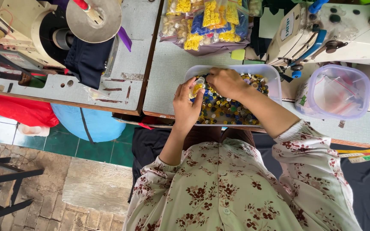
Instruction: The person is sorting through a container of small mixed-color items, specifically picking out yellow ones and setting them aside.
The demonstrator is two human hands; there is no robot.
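Left hand (186, 105): raised, fingers curled in a pinch. Right hand (227, 82): farther out, palm down, fingers bent. Both forearms extended.

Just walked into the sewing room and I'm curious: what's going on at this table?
A person in a floral top works over a shallow white tray full of mixed coloured buttons. Their left hand holds a small clear packet of yellow buttons, while the right hand reaches into the pile. Bags of sorted buttons lie behind, between two sewing machines.
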